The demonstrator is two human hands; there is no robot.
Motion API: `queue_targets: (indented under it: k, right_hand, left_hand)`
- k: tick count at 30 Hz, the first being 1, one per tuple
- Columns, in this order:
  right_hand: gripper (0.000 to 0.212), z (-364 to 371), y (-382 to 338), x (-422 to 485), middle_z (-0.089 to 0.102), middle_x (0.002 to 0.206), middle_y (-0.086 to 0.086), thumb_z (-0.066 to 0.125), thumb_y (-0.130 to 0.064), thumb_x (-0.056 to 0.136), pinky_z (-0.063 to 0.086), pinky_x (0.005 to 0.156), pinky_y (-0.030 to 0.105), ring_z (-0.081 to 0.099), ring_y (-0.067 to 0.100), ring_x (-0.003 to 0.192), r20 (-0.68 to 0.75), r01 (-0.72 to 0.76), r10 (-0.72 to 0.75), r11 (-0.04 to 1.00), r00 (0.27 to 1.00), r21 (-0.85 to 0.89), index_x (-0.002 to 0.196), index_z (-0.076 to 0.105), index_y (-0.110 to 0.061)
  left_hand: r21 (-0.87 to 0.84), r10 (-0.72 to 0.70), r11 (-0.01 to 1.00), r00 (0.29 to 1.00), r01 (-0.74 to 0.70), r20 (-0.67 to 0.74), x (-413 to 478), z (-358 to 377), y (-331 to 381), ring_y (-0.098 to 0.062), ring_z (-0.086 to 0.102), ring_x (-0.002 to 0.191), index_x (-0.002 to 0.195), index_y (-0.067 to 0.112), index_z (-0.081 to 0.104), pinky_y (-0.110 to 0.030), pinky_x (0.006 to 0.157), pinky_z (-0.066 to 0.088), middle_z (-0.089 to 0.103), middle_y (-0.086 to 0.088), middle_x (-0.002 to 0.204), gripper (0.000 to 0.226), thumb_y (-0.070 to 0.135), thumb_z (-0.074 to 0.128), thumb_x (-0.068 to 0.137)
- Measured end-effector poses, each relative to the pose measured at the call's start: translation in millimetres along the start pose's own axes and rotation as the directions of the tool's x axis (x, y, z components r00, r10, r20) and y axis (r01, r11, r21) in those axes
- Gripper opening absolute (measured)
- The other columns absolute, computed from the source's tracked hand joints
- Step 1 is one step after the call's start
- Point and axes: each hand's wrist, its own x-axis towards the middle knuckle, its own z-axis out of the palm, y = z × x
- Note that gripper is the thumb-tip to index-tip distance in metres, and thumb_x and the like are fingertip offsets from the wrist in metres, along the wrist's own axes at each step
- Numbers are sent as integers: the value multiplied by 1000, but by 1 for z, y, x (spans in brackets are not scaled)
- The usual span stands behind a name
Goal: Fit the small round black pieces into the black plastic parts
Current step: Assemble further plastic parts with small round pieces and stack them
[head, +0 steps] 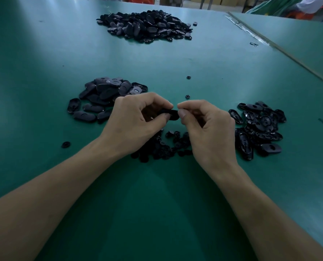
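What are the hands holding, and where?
One black plastic part, between both hands: the left hand pinches its left end, the right hand pinches its right end, with thumb and fingertips.

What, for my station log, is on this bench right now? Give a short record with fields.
surface: green table
left hand: pinches one black plastic part
right hand: pinches the same part's other end; anything between its fingertips is hidden
small round pieces: heap on the table, below both hands
left pile: plastic parts, mostly smooth side up
right pile: plastic parts, mostly hollow side up
far pile: largest, at the far end
stray round piece: alone, left of the heap
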Motion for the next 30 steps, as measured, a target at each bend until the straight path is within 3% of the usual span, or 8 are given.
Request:
queue_targets:
  k: [3,8,13,19,22,30]
  right_hand:
    - [14,0,-1,0,69,78,-14,66,-13,93,54,73,21,67,6,77,-3,-4,4,999,1000,33,93,68,-26]
    - [12,-1,0,0,70,82,-17,69,-10,91,53,75,14,69,1,78,-26,9,-8,1000,1000,29,99,74,-18]
    - [15,-3,0,0,68,90,-9,72,-14,90,43,74,6,63,-2,85,-40,29,-29,1000,999,-5,100,77,-23]
    - [17,-2,0,0,68,78,-15,67,-13,92,46,66,14,62,1,70,1,-27,27,997,1000,67,102,72,-26]
    - [19,-2,-2,0,68,77,-14,69,-12,91,53,70,20,66,5,73,9,-35,34,994,999,99,93,66,-31]
    - [24,-1,-3,-2,71,74,-14,74,-9,86,54,70,19,68,2,71,55,-40,35,994,998,98,81,67,-32]
  left_hand:
    - [1,11,1000,1000,-11,-9,0,0,-1,-7,71,72,96,17,76,-19,70,56,74,8,82,17,5,76,84]
    - [-53,-1,999,1000,0,-8,1,0,-3,-10,72,72,95,19,75,-21,70,57,75,5,82,17,6,76,84]
    - [-116,-22,993,1000,21,-8,2,-1,-6,-10,74,75,96,23,76,-24,74,59,77,6,85,19,11,75,82]
    - [-244,-69,967,997,75,33,2,-2,-6,-13,76,80,100,24,74,-24,76,59,78,2,87,25,10,74,79]
    - [-274,-68,959,996,80,53,1,-2,-4,-13,76,80,100,22,73,-22,75,58,78,1,87,26,8,74,78]
    - [-252,-24,967,997,42,73,1,-3,-2,-12,75,82,97,22,74,-22,77,58,78,2,89,24,7,76,78]
